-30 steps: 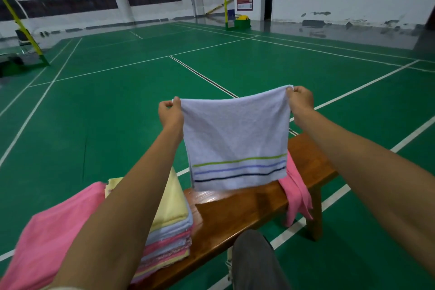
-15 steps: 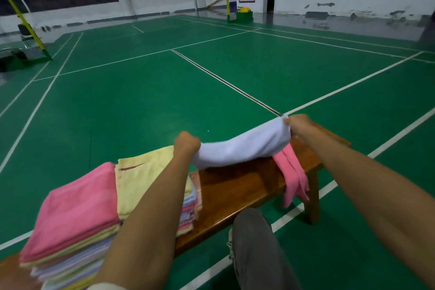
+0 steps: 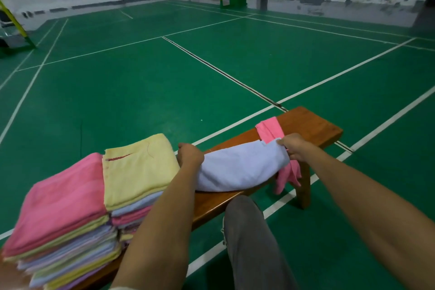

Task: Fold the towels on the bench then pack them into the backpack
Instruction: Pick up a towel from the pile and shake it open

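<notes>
A pale lavender-white terry towel is laid across the middle of the long brown wooden bench, doubled over into a soft band. Its left end is gripped by the left hand, fingers curled round the cloth, and its right end is pinched by the right hand. The fold is judged to be partly made, not finished.

At the near left, two stacks of folded towels stand side by side on the bench, one topped by pink cloth and the other by pale yellow, so much of the folding appears done. A crumpled pink towel is draped over the bench just beyond the right hand and is judged still unfolded.

No backpack is seen, so nothing can be said of its contents; packing is judged not yet begun.
</notes>
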